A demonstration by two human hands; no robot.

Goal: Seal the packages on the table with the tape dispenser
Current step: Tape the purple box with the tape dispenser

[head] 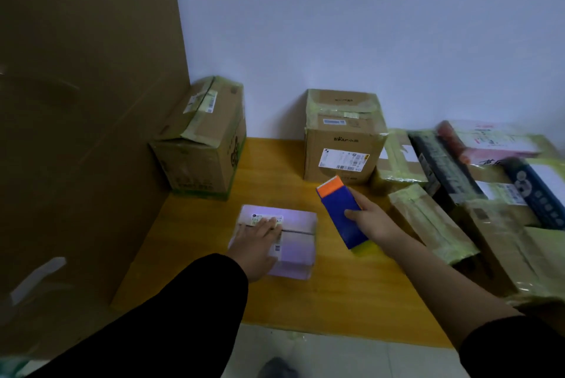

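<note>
Tape dispenser (341, 212), blue with an orange end, is gripped in your right hand (371, 218) near the middle of the table (351, 286), just right of the small white package (298, 243). Your left hand (260, 237) lies flat on that package, fingers straight. A taped cardboard box (201, 145) stands at the far left corner and a second box (344, 139) at the far edge. A heap of packages (458, 194) crowds the right edge beside your wrist.

I count two standing brown boxes (201, 148), one white package (298, 243) and one tape dispenser (336, 209). The right-hand pile (428, 218) I cannot count.
</note>
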